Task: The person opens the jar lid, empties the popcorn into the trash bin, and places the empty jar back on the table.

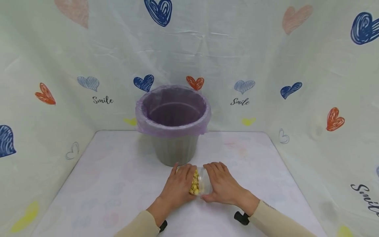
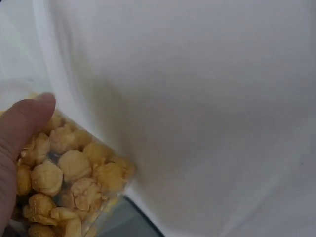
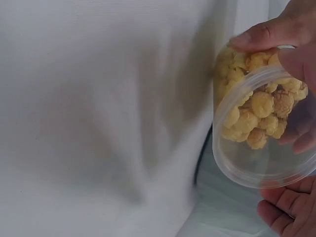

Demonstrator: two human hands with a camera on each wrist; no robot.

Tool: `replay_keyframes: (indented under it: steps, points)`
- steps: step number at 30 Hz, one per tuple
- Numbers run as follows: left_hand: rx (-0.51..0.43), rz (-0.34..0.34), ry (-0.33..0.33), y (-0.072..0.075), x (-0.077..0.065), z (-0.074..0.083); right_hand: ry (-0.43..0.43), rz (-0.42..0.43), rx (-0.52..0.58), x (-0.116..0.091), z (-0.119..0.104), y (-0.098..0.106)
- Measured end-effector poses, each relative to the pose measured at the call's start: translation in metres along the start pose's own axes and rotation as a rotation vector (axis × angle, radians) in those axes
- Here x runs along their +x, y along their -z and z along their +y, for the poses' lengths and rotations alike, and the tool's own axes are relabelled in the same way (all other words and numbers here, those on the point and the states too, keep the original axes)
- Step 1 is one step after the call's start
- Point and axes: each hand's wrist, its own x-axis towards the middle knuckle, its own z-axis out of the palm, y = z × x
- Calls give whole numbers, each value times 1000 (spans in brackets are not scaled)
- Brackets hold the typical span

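A clear plastic jar of yellow popcorn point(image 1: 194, 184) lies on its side between the two hands, in front of the bin. My left hand point(image 1: 179, 186) grips the jar's body; its thumb point(image 2: 30, 116) presses the wall in the left wrist view. At the other end, my right hand point(image 1: 223, 187) holds the clear round lid point(image 1: 205, 182), with thumb on one side and fingers on the other. Through that lid point(image 3: 239, 165), the right wrist view shows popcorn point(image 3: 261, 104) heaped toward the left hand's side. Parts of the jar are hidden behind the hands.
Just beyond the hands stands a grey bin point(image 1: 176, 149) lined with a purple bag point(image 1: 173, 131). The white table point(image 1: 112, 184) has its back edge near a curtain point(image 1: 207, 49) printed with hearts. Black wrist straps point(image 1: 242, 218) sit near the sleeves.
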Motion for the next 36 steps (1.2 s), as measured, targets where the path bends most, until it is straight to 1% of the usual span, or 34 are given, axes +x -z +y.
replay_keyframes:
  steps: [2,7,11,14,18,22,24,27,30,32,36]
  points:
    - [3,13,-11,0,1,-3,8,12,-7,3,-1,0]
    - [-26,6,-38,3,4,-10,38,29,-31,10,-2,1]
    - [-46,-8,-46,7,6,-15,71,33,-38,15,-3,2]
    - [-61,-56,-43,11,6,-17,80,20,-39,17,-4,3]
    - [-91,-127,-21,18,6,-18,60,-15,-20,16,-4,2]
    - [-89,-156,-17,18,3,-16,25,-44,7,13,-5,-1]
    - [-68,-146,-23,16,0,-13,12,-51,19,12,-5,-2]
    - [-12,-117,-38,15,-2,-11,0,-53,37,11,-5,-4]
    - [25,-97,-47,14,-2,-11,11,-35,33,12,-6,-5]
    - [27,-97,-53,13,-1,-13,29,-17,12,13,-6,-6]
    - [1,-107,-70,14,1,-17,75,14,-55,14,-6,-7]
